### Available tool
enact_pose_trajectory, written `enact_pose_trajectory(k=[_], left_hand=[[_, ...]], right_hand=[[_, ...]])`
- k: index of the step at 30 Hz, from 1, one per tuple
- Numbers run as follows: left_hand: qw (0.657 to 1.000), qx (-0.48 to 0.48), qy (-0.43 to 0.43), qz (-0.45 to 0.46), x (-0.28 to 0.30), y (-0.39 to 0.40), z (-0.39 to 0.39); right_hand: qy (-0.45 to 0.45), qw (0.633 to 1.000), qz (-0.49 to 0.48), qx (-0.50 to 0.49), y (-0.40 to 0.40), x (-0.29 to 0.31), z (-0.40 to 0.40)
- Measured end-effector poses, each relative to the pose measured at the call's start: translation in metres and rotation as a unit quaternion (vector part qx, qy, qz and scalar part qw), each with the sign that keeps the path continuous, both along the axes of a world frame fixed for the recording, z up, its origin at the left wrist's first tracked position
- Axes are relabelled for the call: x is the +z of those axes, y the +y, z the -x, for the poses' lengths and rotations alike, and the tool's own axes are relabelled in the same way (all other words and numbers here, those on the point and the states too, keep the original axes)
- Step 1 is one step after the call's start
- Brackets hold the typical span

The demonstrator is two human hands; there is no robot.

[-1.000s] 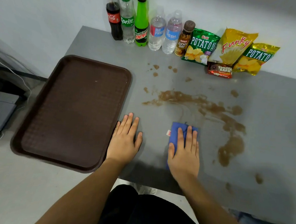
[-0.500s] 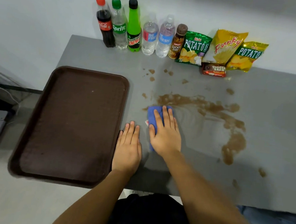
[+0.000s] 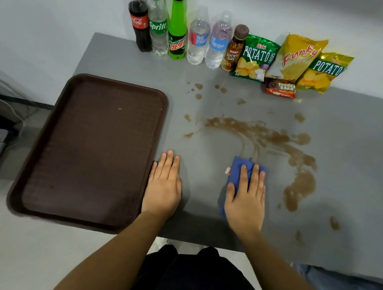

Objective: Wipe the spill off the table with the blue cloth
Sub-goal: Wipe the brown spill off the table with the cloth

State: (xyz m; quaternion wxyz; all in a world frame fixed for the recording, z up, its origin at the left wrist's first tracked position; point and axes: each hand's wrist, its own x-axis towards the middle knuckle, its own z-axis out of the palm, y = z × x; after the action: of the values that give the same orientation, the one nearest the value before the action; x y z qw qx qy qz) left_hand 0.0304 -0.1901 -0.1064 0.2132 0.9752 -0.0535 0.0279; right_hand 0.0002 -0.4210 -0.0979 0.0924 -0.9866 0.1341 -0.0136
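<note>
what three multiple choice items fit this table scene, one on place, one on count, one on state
1. Where is the tray?
A. left of the left hand
B. behind the bottles
C. under the cloth

2. How many bottles stand at the back?
A. four
B. six
C. eight

3. What is the state of the spill?
A. fully wiped
B. partly there
C. covered by the tray

Answers: 1 A, the tray lies beside that hand. 2 B, six caps show in a row. 3 B, brown liquid remains beyond the blue cloth under the right hand.
</note>
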Motion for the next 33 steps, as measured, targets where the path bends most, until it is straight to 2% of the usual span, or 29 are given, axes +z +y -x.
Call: enact_pose_trajectory(k=[5, 10, 14, 18, 26, 29, 33], left_hand=[[1.000, -0.007, 0.014, 0.027, 0.004, 0.001, -0.001], [0.999, -0.002, 0.033, 0.039, 0.011, 0.000, 0.000], [0.998, 0.003, 0.036, 0.041, 0.014, -0.001, 0.000], [0.999, 0.005, 0.035, 0.038, 0.014, -0.001, 0.001], [0.999, 0.000, 0.043, 0.029, 0.013, 0.000, 0.002], [0.998, 0.003, 0.044, 0.034, 0.015, -0.002, 0.002], [0.998, 0.004, 0.049, 0.039, 0.018, -0.002, 0.002]], right_hand=[[0.004, 0.991, 0.000, 0.137, 0.041, -0.007, 0.043], [-0.002, 0.977, -0.021, 0.214, 0.056, -0.001, 0.006], [-0.017, 0.980, -0.030, 0.197, 0.048, 0.003, -0.032], [-0.005, 0.992, -0.028, 0.127, 0.023, 0.004, -0.055], [0.001, 0.999, -0.015, 0.029, -0.019, 0.003, -0.023], [-0.015, 0.999, -0.002, 0.037, -0.013, 0.000, 0.009], [-0.005, 0.993, -0.015, 0.117, 0.015, -0.004, 0.038]])
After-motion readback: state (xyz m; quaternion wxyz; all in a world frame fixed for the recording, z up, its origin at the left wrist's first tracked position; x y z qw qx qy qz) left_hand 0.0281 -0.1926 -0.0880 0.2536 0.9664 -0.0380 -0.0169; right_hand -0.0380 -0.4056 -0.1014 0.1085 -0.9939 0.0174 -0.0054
